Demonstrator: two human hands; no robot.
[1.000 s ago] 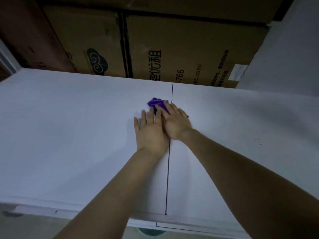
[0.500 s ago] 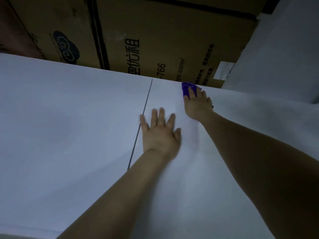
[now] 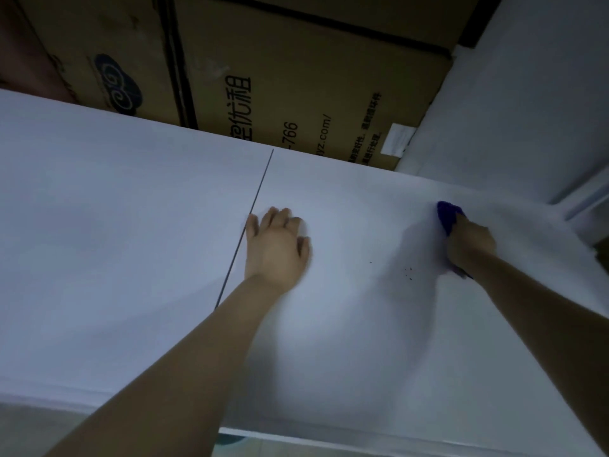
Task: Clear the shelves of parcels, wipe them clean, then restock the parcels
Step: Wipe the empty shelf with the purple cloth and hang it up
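A bare white shelf board (image 3: pixel 131 242) fills most of the view, split by a thin dark seam (image 3: pixel 250 219). My left hand (image 3: pixel 276 249) rests palm down on the board just right of the seam, fingers loosely bent. Far to the right, my right hand (image 3: pixel 469 242) grips a purple cloth (image 3: pixel 446 214) and presses it on the board near the right end. Most of the cloth is hidden under the hand. A few dark specks (image 3: pixel 408 273) lie on the board between my hands.
Large brown cardboard boxes (image 3: pixel 313 87) with printed text stand upright behind the shelf's back edge. A white side wall (image 3: pixel 527 110) closes the shelf on the right. The shelf's front edge (image 3: pixel 329 437) runs along the bottom, with floor below it.
My right hand has swept the purple cloth from the seam out to the right end of the board. My left hand has parted from it and stayed near the seam.
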